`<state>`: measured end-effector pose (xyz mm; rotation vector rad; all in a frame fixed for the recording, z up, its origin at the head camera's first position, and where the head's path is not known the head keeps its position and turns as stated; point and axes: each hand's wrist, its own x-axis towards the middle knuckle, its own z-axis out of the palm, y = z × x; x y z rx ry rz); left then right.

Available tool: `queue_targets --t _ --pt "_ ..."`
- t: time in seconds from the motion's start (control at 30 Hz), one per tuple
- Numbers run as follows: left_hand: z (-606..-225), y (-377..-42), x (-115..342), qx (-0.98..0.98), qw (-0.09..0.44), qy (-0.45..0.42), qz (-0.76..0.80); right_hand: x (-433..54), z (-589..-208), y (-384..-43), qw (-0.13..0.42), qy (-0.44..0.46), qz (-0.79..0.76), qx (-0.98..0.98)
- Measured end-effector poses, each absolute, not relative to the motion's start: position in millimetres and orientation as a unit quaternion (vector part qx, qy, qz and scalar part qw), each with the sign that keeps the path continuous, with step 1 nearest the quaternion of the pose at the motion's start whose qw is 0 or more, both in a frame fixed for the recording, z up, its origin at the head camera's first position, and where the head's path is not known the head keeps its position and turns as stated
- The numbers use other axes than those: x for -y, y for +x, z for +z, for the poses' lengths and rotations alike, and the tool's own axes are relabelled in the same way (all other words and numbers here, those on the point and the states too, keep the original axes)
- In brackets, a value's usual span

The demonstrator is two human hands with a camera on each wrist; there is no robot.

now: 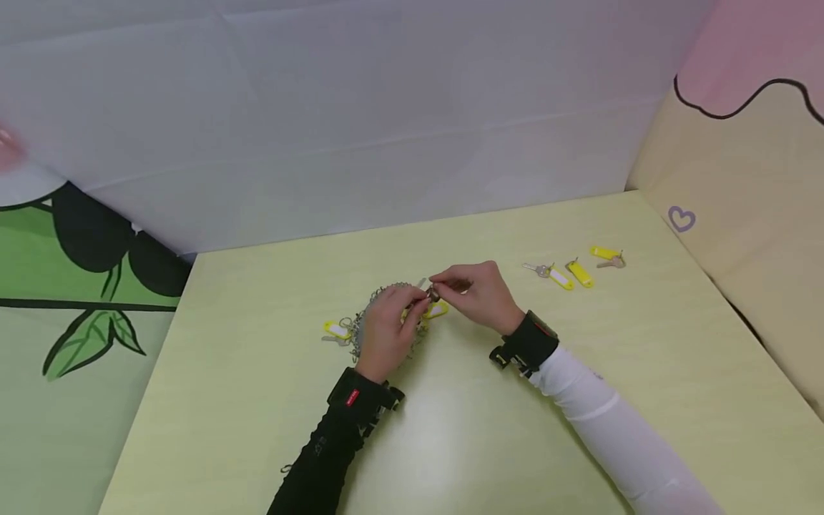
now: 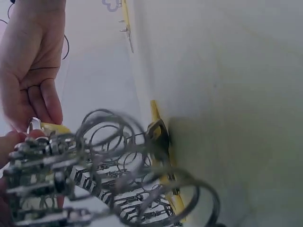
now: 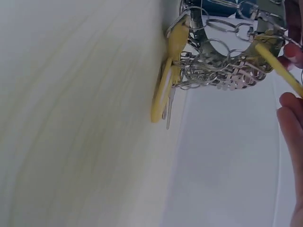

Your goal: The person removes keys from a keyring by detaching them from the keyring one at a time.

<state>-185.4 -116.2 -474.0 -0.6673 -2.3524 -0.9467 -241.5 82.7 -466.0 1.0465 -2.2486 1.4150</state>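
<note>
A round rack (image 1: 367,336) hung all round with metal rings and clasps stands on the table, partly hidden by my left hand (image 1: 385,330). That hand's thumb and index finger pinch a metal key ring (image 2: 35,125) at the rack's right side. From the right, the thumb and index finger of my right hand (image 1: 479,292) meet them, pinching a key (image 1: 433,294). Just below the fingertips shows a yellow key tag (image 1: 438,310), seen edge-on as a yellow strip in the right wrist view. Rings crowd the front of the left wrist view, blurred by nearness.
Left of the rack lies a yellow tag (image 1: 337,329) with a key (image 1: 335,340). Toward the right back lie a key (image 1: 541,270) with its tag (image 1: 561,279), another yellow tag (image 1: 580,274), and a key (image 1: 611,262) beside its tag (image 1: 605,252). Fabric walls (image 1: 386,129) bound the table.
</note>
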Motion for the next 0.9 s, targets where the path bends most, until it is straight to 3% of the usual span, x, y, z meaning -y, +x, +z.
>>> queue_targets --t 0.4,0.7,0.8,0.9 --pt "-470.9 -187.3 115.0 0.878 0.252 -0.236 -0.331 -82.5 -460.6 -242.9 0.098 0.353 0.509 0.779" --pt "-473.7 -185.1 115.1 0.869 0.263 -0.243 -0.341 -81.3 -467.8 -242.3 0.231 0.432 0.405 0.772" --pt "-474.3 -184.2 114.7 0.868 0.261 -0.241 -0.345 -80.0 -467.8 -240.6 0.201 0.402 0.443 0.776" --pt "-476.1 -184.4 113.5 0.873 0.268 -0.242 -0.327 -79.6 -469.1 -239.6 0.115 0.334 0.527 0.773"
